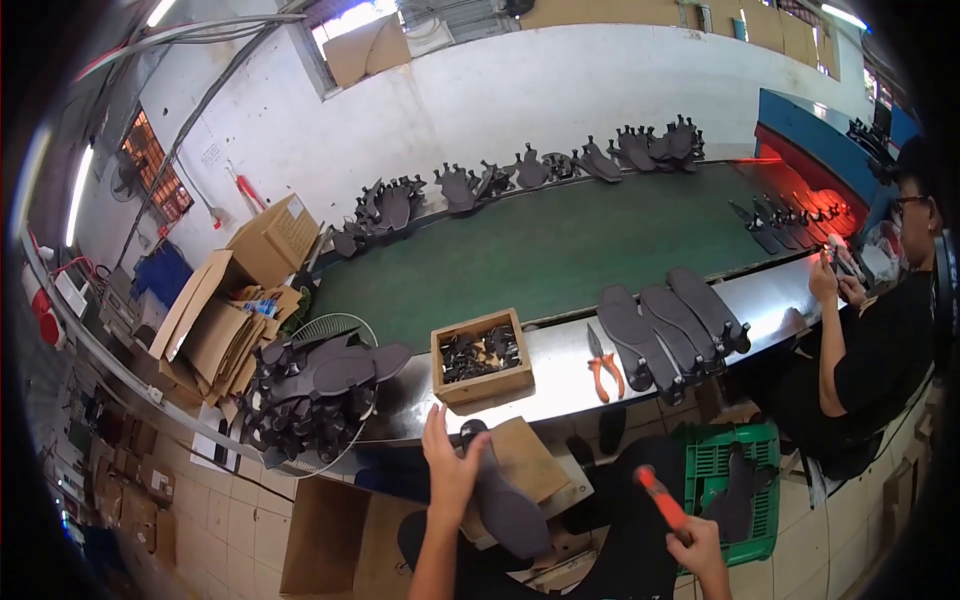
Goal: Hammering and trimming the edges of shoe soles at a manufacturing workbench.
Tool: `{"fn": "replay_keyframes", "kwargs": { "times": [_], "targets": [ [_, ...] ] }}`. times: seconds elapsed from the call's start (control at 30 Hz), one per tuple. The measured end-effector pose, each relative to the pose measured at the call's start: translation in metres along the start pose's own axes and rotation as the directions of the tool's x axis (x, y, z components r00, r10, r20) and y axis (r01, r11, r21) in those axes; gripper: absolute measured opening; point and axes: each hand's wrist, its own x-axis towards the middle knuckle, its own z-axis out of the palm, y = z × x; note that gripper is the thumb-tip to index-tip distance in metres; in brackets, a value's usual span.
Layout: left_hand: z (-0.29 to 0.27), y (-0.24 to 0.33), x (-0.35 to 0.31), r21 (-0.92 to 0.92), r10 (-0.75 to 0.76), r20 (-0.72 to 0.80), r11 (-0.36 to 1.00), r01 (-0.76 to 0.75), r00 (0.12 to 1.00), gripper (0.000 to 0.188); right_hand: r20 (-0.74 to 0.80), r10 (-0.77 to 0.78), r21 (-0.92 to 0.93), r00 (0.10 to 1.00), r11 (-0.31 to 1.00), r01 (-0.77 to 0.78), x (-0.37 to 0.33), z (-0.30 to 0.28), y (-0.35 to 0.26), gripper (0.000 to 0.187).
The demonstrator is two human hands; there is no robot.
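Observation:
My left hand [452,468] is beside a dark grey shoe sole [512,515], fingers stretched upward and thumb spread over the sole's upper end, by a small black fitting. The sole rests against a tan board [528,460] above my lap. In my right hand [697,550] is a red-handled hammer [662,500], raised to the right of the sole with its head pointing up and left. A wooden box [483,362] of small black parts stands on the metal edge of the bench ahead. Orange-handled pliers [603,365] and several dark soles [640,335] with black fittings lie right of it.
A round wire basket [365,425] heaped with soles stands left. A green conveyor belt [520,240] runs behind, more soles lining its far edge. Cardboard boxes [275,240] stand far left. A green crate [705,470] holds soles at my right, near a seated co-worker [880,350].

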Motion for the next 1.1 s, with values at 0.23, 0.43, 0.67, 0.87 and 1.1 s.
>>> {"fn": "replay_keyframes", "kwargs": {
  "times": [0.23, 0.43, 0.67, 0.87, 1.1],
  "targets": [
    [0.056, -0.055, 0.144, 0.231, 0.193, 0.169, 0.946, -0.229, 0.967, 0.019, 0.220, 0.408, 0.825, 0.886, 0.406, -0.392, 0.020, 0.018, -0.038, 0.026],
    [0.079, -0.056, 0.175, 0.338, 0.181, 0.661, 0.795, -0.504, 0.728, 0.014, 0.183, 0.412, 0.805, 0.892, 0.458, -0.377, 0.044, 0.030, -0.029, 0.027],
    [0.080, -0.041, 0.173, 0.318, 0.241, 0.658, 0.770, -0.553, 0.713, 0.017, 0.194, 0.358, 0.678, 0.913, 0.624, -0.388, 0.061, 0.038, -0.030, 0.022],
    [0.053, -0.024, 0.151, 0.116, 0.431, 0.287, 0.871, -0.478, 0.856, 0.013, 0.189, 0.284, 0.669, 0.940, 0.663, -0.335, 0.087, 0.049, -0.061, 0.014],
    [-0.036, 0.113, 0.055, -0.178, 0.541, -0.045, 0.823, -0.540, 0.840, 0.021, 0.117, -0.081, 0.755, 0.990, 0.655, -0.035, 0.142, 0.040, -0.121, 0.040]
  ]
}}
